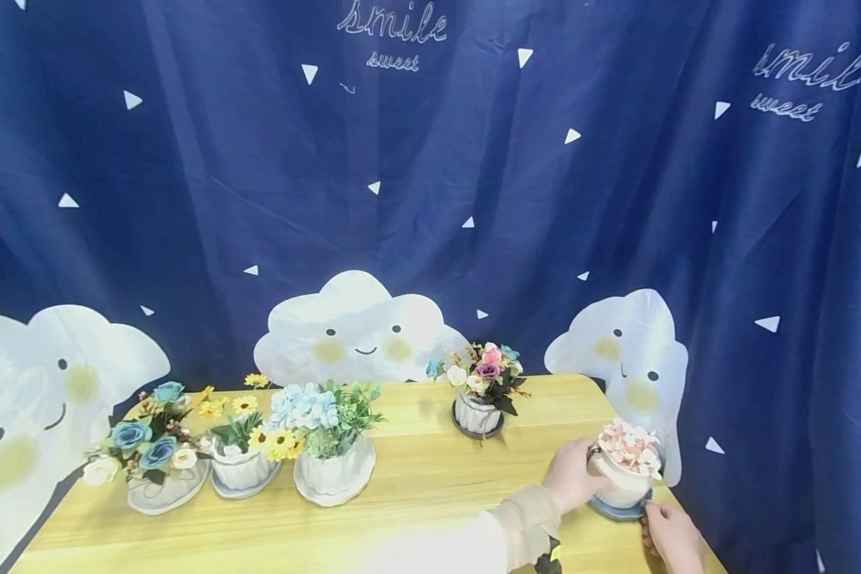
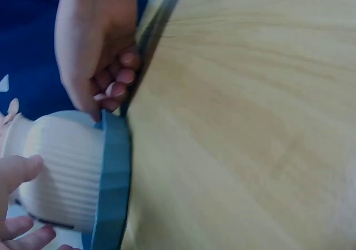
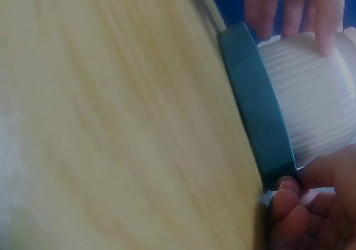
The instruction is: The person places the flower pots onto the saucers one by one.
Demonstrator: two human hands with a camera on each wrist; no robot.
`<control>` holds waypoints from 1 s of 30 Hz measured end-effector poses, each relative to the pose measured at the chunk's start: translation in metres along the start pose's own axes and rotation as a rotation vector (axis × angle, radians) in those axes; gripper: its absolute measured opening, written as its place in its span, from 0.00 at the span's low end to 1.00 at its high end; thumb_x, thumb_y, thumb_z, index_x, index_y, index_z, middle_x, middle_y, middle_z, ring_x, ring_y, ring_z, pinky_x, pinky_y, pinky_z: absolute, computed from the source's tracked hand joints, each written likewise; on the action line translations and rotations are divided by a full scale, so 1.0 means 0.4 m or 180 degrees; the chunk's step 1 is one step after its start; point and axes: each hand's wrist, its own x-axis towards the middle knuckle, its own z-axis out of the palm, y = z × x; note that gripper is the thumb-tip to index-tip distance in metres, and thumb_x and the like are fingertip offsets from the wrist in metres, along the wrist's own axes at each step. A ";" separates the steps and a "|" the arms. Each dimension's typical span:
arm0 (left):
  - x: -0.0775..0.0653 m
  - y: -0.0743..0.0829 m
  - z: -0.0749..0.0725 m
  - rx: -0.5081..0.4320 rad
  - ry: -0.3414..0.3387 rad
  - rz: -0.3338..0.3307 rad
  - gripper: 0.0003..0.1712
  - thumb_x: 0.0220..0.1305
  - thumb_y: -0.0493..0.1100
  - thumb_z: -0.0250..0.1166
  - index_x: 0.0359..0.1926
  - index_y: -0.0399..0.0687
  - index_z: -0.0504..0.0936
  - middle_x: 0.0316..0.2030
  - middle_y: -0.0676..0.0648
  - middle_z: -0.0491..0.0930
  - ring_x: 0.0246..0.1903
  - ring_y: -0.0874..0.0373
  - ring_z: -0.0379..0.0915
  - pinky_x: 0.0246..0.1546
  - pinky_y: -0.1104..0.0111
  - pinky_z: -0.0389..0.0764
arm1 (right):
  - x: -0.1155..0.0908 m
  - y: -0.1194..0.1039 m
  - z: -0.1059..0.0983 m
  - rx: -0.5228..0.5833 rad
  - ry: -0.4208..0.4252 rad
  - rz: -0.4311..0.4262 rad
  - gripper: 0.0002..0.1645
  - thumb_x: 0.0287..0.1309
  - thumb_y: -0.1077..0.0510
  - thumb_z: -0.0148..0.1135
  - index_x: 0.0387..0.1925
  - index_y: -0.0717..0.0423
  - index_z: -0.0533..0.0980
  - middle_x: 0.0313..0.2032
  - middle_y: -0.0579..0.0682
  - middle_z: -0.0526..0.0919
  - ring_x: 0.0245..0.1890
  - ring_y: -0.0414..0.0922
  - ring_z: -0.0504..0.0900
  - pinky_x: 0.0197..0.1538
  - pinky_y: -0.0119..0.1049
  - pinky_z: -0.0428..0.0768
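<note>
A white ribbed flower pot (image 1: 620,481) with pink blossoms (image 1: 630,445) stands in a blue-grey saucer (image 1: 617,510) at the right edge of the table. My left hand (image 1: 572,476) grips the pot from its left side; the left wrist view shows the thumb lying along the ribbed wall (image 2: 64,172) and the other fingers round the far side. At the saucer's right rim, my right hand (image 1: 673,536) pinches the edge between thumb and curled fingers. Close up in the right wrist view, that saucer (image 3: 261,111) sits low against the tabletop, near the table edge.
A pot with mixed pink, purple and blue flowers (image 1: 477,414) stands in a dark saucer at the back. Along the left are potted blue roses (image 1: 143,446), yellow daisies (image 1: 240,470) and a pale blue hydrangea (image 1: 326,470). A dark blue curtain (image 1: 402,199) hangs behind the table.
</note>
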 end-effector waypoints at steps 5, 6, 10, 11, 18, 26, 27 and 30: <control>0.003 -0.027 -0.033 -0.0122 -0.0048 0.0080 0.20 0.52 0.47 0.74 0.48 0.54 0.84 0.44 0.58 0.84 0.45 0.69 0.78 0.49 0.78 0.77 | 0.002 0.001 0.001 -0.0001 -0.0019 0.0024 0.25 0.65 0.50 0.40 0.22 0.62 0.75 0.14 0.42 0.75 0.16 0.39 0.75 0.21 0.32 0.74; 0.002 -0.032 -0.040 -0.0139 -0.0069 0.0107 0.18 0.53 0.47 0.73 0.47 0.53 0.84 0.43 0.58 0.85 0.44 0.70 0.78 0.47 0.79 0.77 | 0.001 0.002 0.000 0.0004 -0.0031 0.0020 0.25 0.65 0.50 0.40 0.22 0.62 0.75 0.13 0.42 0.75 0.16 0.39 0.75 0.21 0.33 0.74; -0.009 -0.045 -0.069 -0.0164 -0.0149 0.0237 0.14 0.57 0.47 0.70 0.45 0.52 0.84 0.39 0.58 0.85 0.37 0.73 0.77 0.40 0.82 0.77 | 0.003 0.003 -0.004 -0.0046 -0.0027 0.0014 0.25 0.65 0.50 0.40 0.22 0.60 0.74 0.14 0.42 0.75 0.16 0.39 0.75 0.22 0.32 0.73; -0.013 -0.048 -0.077 -0.0174 -0.0162 0.0260 0.14 0.58 0.47 0.69 0.45 0.52 0.84 0.38 0.58 0.85 0.36 0.74 0.77 0.39 0.83 0.76 | 0.004 0.003 -0.005 -0.0061 -0.0031 -0.0007 0.25 0.65 0.50 0.40 0.22 0.60 0.74 0.14 0.42 0.75 0.15 0.39 0.75 0.22 0.33 0.73; -0.051 -0.065 -0.138 -0.0246 -0.0223 0.0401 0.13 0.62 0.49 0.65 0.45 0.51 0.85 0.36 0.57 0.86 0.32 0.75 0.76 0.36 0.84 0.76 | 0.017 0.006 -0.005 -0.0076 -0.0100 0.0032 0.26 0.66 0.50 0.38 0.22 0.60 0.75 0.14 0.42 0.75 0.16 0.39 0.75 0.22 0.33 0.74; -0.098 -0.085 -0.208 -0.0212 -0.0280 0.0692 0.13 0.66 0.49 0.60 0.44 0.48 0.85 0.36 0.54 0.86 0.32 0.76 0.75 0.36 0.85 0.75 | 0.015 -0.005 -0.007 -0.0023 -0.0139 -0.0028 0.26 0.66 0.50 0.38 0.24 0.62 0.75 0.15 0.42 0.76 0.16 0.40 0.75 0.22 0.33 0.76; -0.103 -0.088 -0.216 -0.0196 -0.0288 0.0707 0.13 0.66 0.49 0.60 0.44 0.49 0.85 0.37 0.54 0.86 0.32 0.76 0.75 0.36 0.85 0.75 | 0.015 -0.007 -0.008 -0.0030 -0.0139 -0.0037 0.27 0.66 0.49 0.38 0.24 0.62 0.75 0.15 0.42 0.76 0.16 0.40 0.75 0.22 0.33 0.76; -0.116 -0.102 -0.244 -0.0112 -0.0296 0.0705 0.14 0.67 0.51 0.60 0.45 0.51 0.85 0.37 0.55 0.86 0.32 0.76 0.75 0.37 0.85 0.75 | 0.015 -0.011 -0.009 -0.0052 -0.0140 -0.0055 0.27 0.66 0.49 0.38 0.23 0.62 0.75 0.14 0.42 0.76 0.16 0.39 0.75 0.22 0.33 0.76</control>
